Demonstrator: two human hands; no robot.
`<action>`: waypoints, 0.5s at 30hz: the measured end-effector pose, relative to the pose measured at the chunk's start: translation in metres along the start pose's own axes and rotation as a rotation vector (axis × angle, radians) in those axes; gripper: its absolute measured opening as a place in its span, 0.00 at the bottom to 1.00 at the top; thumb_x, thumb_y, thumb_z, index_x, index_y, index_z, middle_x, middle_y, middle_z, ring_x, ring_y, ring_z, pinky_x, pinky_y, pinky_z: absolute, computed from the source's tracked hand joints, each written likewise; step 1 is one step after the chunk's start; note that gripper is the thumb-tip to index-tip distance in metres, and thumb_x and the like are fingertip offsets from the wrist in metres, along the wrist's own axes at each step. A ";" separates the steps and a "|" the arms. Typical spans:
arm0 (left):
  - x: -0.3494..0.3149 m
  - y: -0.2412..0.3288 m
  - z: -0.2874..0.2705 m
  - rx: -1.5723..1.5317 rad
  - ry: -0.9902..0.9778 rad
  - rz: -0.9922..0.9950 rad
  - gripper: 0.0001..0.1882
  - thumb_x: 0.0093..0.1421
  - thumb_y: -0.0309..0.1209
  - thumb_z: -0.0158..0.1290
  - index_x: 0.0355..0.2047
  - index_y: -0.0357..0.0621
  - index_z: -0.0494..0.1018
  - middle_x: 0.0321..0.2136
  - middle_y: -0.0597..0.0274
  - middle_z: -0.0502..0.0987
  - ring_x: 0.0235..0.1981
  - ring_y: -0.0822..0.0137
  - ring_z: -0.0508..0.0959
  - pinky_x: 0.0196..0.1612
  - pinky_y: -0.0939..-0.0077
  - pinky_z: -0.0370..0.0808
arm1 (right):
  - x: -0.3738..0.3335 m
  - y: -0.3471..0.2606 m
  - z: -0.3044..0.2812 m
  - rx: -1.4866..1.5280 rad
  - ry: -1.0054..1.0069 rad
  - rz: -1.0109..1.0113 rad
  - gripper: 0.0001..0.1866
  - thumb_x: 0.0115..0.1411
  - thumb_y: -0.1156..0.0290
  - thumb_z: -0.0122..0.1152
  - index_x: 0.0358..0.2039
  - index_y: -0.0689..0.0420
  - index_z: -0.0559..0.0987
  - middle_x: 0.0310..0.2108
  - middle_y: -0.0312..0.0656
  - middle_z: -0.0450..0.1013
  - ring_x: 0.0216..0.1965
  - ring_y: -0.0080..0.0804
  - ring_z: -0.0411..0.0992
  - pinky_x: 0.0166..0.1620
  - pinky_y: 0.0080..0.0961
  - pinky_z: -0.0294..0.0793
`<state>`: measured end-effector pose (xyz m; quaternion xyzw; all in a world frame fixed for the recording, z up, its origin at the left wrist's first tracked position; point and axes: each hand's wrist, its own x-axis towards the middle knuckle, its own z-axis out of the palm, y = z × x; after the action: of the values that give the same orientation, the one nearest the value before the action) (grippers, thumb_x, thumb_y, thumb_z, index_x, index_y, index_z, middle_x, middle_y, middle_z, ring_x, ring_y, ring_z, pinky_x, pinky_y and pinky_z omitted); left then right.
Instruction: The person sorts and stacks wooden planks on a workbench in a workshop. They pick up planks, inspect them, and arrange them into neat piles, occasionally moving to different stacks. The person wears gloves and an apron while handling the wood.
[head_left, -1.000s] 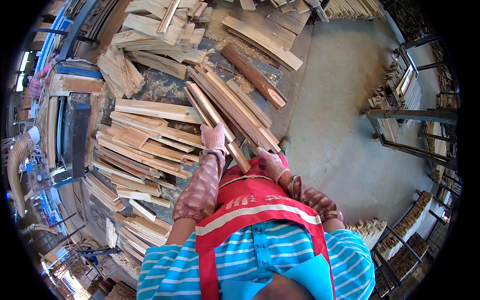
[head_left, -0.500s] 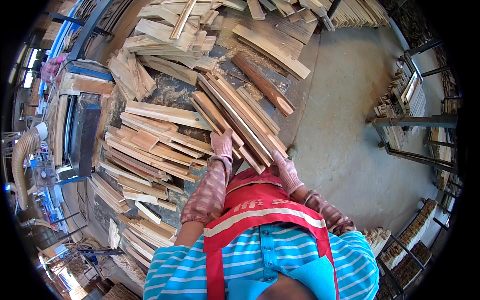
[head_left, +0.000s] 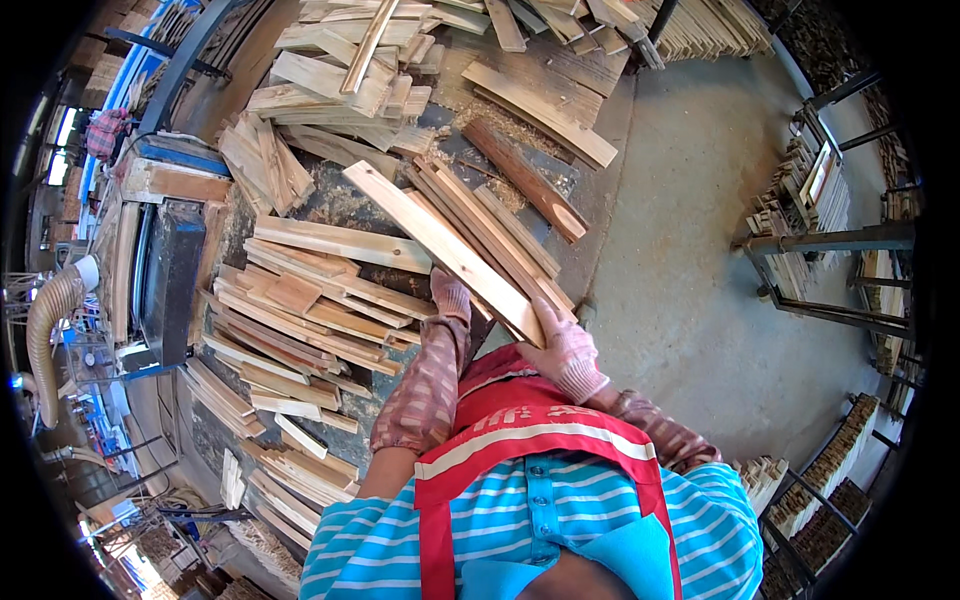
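Board point(head_left: 443, 247) shifted, left hand's point(head_left: 451, 297) fingers partly hidden

Pale plank point(head_left: 440, 247): wood, smooth-looking, matt. Gloves point(head_left: 568, 356): knitted cloth. Sleeve covers point(head_left: 416, 388): soft wrinkled cloth. Red apron point(head_left: 490, 402): matt cloth. Brown slab point(head_left: 520, 175): wood, rough bark-like face. Floor point(head_left: 690, 220): matt, concrete-looking. Hose point(head_left: 46, 330): ribbed, plastic-looking. Dark machine panel point(head_left: 172, 290): metal-looking, scuffed.

A red bib apron point(head_left: 500, 399) with a cream band point(head_left: 541, 433) along its top edge and pale printed markings point(head_left: 512, 418) covers a turquoise polo shirt point(head_left: 498, 505) with thin white stripes; a buttoned placket point(head_left: 541, 510) and plain turquoise collar point(head_left: 625, 555) show between the apron's straps point(head_left: 437, 550). Mauve, block-patterned oversleeves point(head_left: 415, 390) flank the apron, and pink knit gloves point(head_left: 580, 381) cover both hands point(head_left: 567, 350).
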<state>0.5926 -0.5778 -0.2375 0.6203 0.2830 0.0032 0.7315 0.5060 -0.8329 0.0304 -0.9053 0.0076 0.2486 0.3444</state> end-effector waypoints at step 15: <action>-0.058 0.110 0.043 0.487 0.246 -0.185 0.37 0.49 0.34 0.68 0.55 0.21 0.70 0.52 0.39 0.77 0.51 0.52 0.78 0.54 0.67 0.73 | 0.013 0.035 0.002 -0.084 0.203 0.095 0.45 0.52 0.55 0.71 0.67 0.52 0.62 0.48 0.54 0.75 0.49 0.54 0.75 0.51 0.46 0.75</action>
<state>0.6000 -0.6123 -0.1106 0.7443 0.4174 -0.0565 0.5182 0.5098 -0.8563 0.0011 -0.9379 0.0751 0.1720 0.2917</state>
